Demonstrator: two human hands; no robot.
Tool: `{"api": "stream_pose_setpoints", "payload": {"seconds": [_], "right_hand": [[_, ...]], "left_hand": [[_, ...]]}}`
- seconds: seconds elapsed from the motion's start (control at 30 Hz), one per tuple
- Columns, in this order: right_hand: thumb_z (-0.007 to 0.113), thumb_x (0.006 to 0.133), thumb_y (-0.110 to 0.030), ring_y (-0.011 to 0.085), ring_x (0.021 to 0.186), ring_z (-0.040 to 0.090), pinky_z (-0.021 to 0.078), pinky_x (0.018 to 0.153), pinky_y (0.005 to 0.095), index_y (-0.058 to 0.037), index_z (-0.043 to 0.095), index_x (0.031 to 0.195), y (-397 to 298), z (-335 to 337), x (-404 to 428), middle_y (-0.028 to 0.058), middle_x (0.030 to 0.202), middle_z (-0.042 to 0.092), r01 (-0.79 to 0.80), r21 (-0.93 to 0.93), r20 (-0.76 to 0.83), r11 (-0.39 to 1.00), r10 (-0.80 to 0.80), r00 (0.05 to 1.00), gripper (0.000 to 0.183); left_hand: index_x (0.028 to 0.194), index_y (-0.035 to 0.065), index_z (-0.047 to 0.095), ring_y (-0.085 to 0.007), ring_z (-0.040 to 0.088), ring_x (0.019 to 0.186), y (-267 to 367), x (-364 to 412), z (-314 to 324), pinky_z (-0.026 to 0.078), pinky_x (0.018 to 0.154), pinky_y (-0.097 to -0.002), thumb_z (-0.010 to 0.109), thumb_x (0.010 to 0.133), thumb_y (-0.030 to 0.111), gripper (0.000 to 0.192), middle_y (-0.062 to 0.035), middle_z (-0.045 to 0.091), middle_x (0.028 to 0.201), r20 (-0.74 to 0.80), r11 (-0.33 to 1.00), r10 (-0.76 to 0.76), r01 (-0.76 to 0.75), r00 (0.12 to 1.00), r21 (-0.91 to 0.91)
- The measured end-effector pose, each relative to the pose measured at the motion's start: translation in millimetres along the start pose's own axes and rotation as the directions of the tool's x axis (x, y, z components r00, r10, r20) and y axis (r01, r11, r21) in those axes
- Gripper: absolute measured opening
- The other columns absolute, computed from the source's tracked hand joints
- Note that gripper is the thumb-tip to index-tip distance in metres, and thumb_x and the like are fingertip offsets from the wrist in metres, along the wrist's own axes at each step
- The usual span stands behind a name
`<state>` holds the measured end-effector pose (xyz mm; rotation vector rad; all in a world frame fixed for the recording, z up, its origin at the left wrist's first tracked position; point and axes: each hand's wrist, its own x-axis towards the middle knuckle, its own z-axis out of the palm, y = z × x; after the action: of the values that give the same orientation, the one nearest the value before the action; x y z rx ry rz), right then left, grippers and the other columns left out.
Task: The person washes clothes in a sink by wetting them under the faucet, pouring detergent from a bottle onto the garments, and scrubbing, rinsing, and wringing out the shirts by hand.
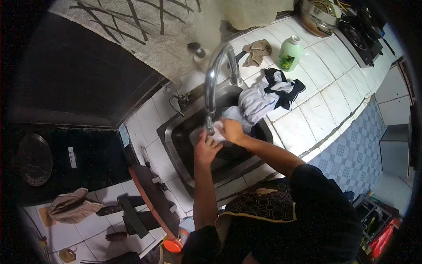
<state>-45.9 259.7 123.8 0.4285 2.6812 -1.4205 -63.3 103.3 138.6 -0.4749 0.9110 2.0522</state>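
Over the stainless steel sink (169,138), both hands are close together just below the spout of the chrome gooseneck faucet (211,79). My right hand (232,131) grips a bunched part of a white wet cloth (217,132). Beside it, at the left, my left hand (207,149) touches the same cloth with its fingers partly spread; whether it grips is unclear. A white and black garment (260,100) drapes from the tiled counter over the sink's rim into the basin. How it connects with the cloth in the hands cannot be told.
On the tiled counter (316,112) stand a green plastic bottle (290,54), a crumpled brown cloth (257,52), a metal pot (318,19) and a gas stove (359,39). At the left, a checked cloth (74,206) hangs near a knife rack (132,214) on the wall.
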Motion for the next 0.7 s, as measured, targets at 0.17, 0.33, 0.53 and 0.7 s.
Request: {"api": "stream_pose_setpoints", "payload": {"seconds": [0.17, 0.33, 0.53, 0.7], "right_hand": [[0.049, 0.079, -0.027, 0.0299, 0.076, 0.056, 0.0419, 0.063, 0.0434, -0.0041, 0.054, 0.08, -36, 74, -50, 0.0144, 0.075, 0.056, 0.591, 0.192, -0.223, 0.784, -0.551, 0.804, 0.024], [0.049, 0.077, -0.028, 0.0313, 0.074, 0.055, 0.0417, 0.065, 0.0408, -0.0064, 0.054, 0.077, -20, 82, -49, 0.0128, 0.074, 0.056, 0.498, 0.054, -0.062, 0.866, -0.494, 0.867, 0.023], [0.048, 0.08, -0.036, 0.031, 0.065, 0.056, 0.0418, 0.059, 0.0397, -0.0059, 0.054, 0.076, -42, 65, -41, 0.0152, 0.068, 0.056, 0.224, 0.05, -0.39, 0.973, -0.187, 0.902, 0.031], [0.049, 0.079, -0.041, 0.0341, 0.074, 0.056, 0.0441, 0.067, 0.0388, -0.0059, 0.053, 0.099, -4, 12, -14, 0.0183, 0.082, 0.057, -0.146, 0.053, 0.013, 0.988, 0.146, 0.989, 0.04]], "left_hand": [[0.112, 0.007, 0.044, -0.0228, 0.049, 0.098, -18, 6, -6, 0.042, 0.081, -0.036, 0.039, 0.087, 0.033, 0.037, -0.0081, 0.05, 0.106, 0.179, 0.994, -0.025, 0.044, 0.984, -0.101], [0.11, 0.0088, 0.047, -0.0191, 0.052, 0.093, -39, 19, -37, 0.043, 0.078, -0.0333, 0.043, 0.085, 0.035, 0.037, -0.0072, 0.052, 0.103, -0.003, 0.988, 0.102, -0.101, 0.995, 0.117], [0.104, 0.0099, 0.05, -0.0166, 0.054, 0.089, -20, 33, -50, 0.044, 0.076, -0.0305, 0.045, 0.083, 0.035, 0.033, -0.0056, 0.055, 0.097, -0.082, 0.969, 0.059, -0.037, 0.995, 0.246], [0.1, 0.0049, 0.051, -0.0199, 0.053, 0.091, -1, 12, -18, 0.045, 0.078, -0.0323, 0.047, 0.084, 0.019, 0.022, -0.0099, 0.053, 0.101, -0.013, 0.98, 0.034, -0.031, 0.999, 0.194]]}}
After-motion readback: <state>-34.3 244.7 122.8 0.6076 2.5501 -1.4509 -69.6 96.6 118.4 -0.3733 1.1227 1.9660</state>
